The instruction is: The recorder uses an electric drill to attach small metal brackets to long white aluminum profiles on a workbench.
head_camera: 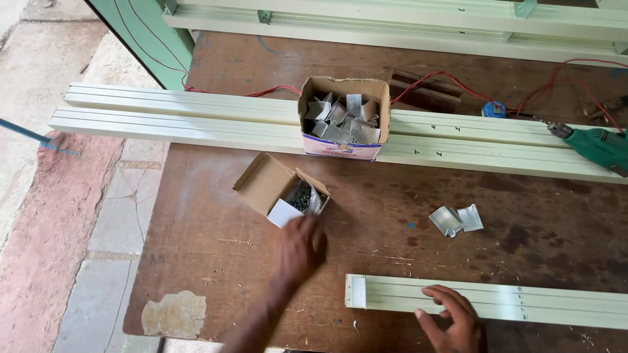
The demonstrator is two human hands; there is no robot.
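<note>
The left hand [299, 247] is reaching toward the small open cardboard box [280, 189] of dark screws [301, 194], its fingers blurred and hanging just short of the box's near corner; I cannot tell whether they are spread or curling, and they are gripping nothing that shows. The right hand [453, 319] is lying flat with loose fingers on the near end of a pale cream profile strip [497, 302], pressing it against the table [196, 261] rather than clasping it.

The box is sitting tilted with its flaps wide, so a hasty grab is likely to tip it and be spilling screws across the table. The sharp points are also risking a pricked fingertip. The strip under the right hand is only being pinned from above, so it could be sliding if that pressure slackens.

Just beyond the right hand, two small bent metal brackets [456, 220] are lying loose. Farther past the left hand, a larger box of brackets [345, 117] is resting on long cream profiles [196, 117]. Well off to the right, a green drill [598, 147] with red wires [445, 82] is lying where a sweeping arm could be snagging it.
</note>
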